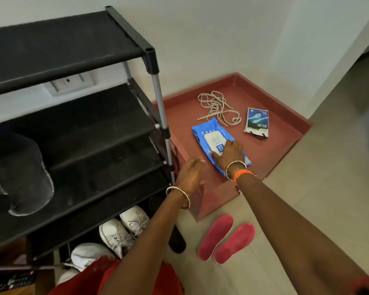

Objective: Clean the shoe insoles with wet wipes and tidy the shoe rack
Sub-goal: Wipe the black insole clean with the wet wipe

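Observation:
A blue pack of wet wipes (209, 137) lies on a low red ledge (285, 124) beside the black shoe rack (73, 116). My right hand (229, 154) rests on the near end of the pack, fingers spread over its white lid. My left hand (190, 174) hovers open just left of the pack, palm turned right, touching nothing. Two pink insoles (226, 239) lie side by side on the tiled floor in front of the ledge.
Tangled beige laces (216, 107) and a small white packet (257, 122) lie further back on the ledge. White sneakers (124, 228) sit under the rack's lowest shelf. A dark grey slipper (24, 173) lies on a middle shelf. A dark insole (177, 241) lies by the rack's foot.

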`<state>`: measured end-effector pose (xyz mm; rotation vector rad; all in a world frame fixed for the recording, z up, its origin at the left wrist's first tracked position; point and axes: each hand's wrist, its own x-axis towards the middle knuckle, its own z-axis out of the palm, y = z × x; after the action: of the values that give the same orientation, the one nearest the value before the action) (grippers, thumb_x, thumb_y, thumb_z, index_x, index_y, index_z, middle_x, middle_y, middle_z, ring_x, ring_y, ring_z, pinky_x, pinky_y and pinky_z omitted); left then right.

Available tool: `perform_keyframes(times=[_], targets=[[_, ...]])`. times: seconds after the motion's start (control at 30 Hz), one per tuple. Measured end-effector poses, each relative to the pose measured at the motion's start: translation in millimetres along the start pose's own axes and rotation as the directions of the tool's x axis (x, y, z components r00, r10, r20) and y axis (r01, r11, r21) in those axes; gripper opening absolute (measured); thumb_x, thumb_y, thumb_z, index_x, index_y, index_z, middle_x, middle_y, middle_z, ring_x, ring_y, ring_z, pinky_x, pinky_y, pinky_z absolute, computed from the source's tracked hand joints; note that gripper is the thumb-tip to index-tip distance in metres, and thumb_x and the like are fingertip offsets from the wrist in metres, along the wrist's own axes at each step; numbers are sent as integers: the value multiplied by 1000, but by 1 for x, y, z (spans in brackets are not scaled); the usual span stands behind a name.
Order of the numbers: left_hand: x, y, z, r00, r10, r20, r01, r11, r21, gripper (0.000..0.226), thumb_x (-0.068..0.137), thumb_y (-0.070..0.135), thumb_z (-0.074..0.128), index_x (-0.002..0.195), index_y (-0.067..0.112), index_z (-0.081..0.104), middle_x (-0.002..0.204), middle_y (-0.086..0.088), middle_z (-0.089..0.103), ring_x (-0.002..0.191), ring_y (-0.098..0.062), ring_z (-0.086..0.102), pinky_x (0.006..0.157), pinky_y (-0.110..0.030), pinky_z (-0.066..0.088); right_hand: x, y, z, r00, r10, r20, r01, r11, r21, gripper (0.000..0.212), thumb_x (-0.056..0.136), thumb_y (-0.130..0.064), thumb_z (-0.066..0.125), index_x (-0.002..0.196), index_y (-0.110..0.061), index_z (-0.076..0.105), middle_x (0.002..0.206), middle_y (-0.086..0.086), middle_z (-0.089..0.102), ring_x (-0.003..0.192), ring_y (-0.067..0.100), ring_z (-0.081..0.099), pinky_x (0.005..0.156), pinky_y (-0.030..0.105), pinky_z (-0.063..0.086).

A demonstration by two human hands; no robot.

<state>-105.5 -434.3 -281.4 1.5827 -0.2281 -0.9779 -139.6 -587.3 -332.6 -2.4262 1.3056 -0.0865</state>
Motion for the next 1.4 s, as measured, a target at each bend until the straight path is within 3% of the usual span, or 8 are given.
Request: perform_keyframes(times=[0.27, 0.37, 0.53, 0.67, 0.83, 1.1, 1.27, 1.4], targets=[[36, 2, 5, 996, 64, -70, -62, 998, 24, 21, 93, 2, 48, 113, 8, 54, 76, 1, 51, 66, -8, 49, 69, -21, 46, -16, -1, 10, 997, 7, 82, -11, 999, 52, 77, 74, -47, 71, 128, -4, 37, 130, 16, 40, 119, 35, 39, 93, 39, 39], [45, 8, 15, 998, 57, -38, -49, 983, 174, 25, 78, 11, 54, 99, 0, 59, 83, -13, 60, 76, -25, 58, 73, -30, 46, -34, 4, 19, 998, 1, 59, -13, 977, 214, 70, 69, -46, 74, 120, -9, 43, 119, 12, 44, 108, 34, 51, 84, 39, 46], [67, 22, 29, 997, 75, 8, -51, 589, 807, 34, 93, 4, 45, 126, -6, 46, 133, -21, 49, 124, -32, 46, 93, -31, 36, -37, 19, 17, 1000, -21, 7, 18, 948, 318, 35, 84, -28, 66, 114, -13, 56, 110, 12, 53, 100, 31, 55, 78, 33, 41], [94, 13, 37, 996, 28, -82, 59, 469, 881, 55, 94, 32, 53, 134, -1, 35, 138, -20, 41, 125, -32, 44, 96, -36, 39, -39, 37, 20, 985, -163, -59, 170, 971, 169, 27, 89, -19, 57, 114, -12, 63, 108, 12, 58, 106, 31, 49, 85, 36, 43], [101, 4, 53, 985, -4, -174, 161, 409, 898, 100, 76, 58, 65, 144, 5, 14, 141, -18, 27, 120, -32, 49, 93, -38, 44, -37, 53, 21, 988, -145, -61, 157, 886, 436, 38, 78, 14, 47, 103, -4, 70, 90, 13, 61, 90, 31, 59, 82, 32, 47], [102, 2, 56, 987, -14, -162, 153, 415, 897, 90, 81, 54, 60, 145, 8, 15, 145, -20, 22, 127, -37, 40, 100, -42, 39, -42, 51, 22, 991, -137, 4, 126, 924, 361, 32, 82, -17, 57, 112, -11, 67, 103, 15, 58, 99, 30, 54, 69, 17, 26], [102, 7, 53, 992, -16, -122, 117, 419, 900, 85, 85, 51, 57, 147, 10, 15, 147, -19, 26, 128, -36, 41, 101, -43, 40, -40, 46, 16, 983, -186, 9, 179, 958, 222, 36, 83, -8, 59, 117, -20, 66, 101, 14, 56, 103, 32, 50, 70, 24, 30], [100, 20, 44, 995, -52, -81, 96, 603, 792, 66, 86, 42, 60, 134, 5, 35, 126, -15, 53, 110, -32, 57, 91, -43, 50, -40, 44, 18, 992, -124, 27, 112, 956, 273, 38, 85, -6, 59, 120, -18, 63, 106, 14, 56, 108, 31, 49, 81, 30, 41]])
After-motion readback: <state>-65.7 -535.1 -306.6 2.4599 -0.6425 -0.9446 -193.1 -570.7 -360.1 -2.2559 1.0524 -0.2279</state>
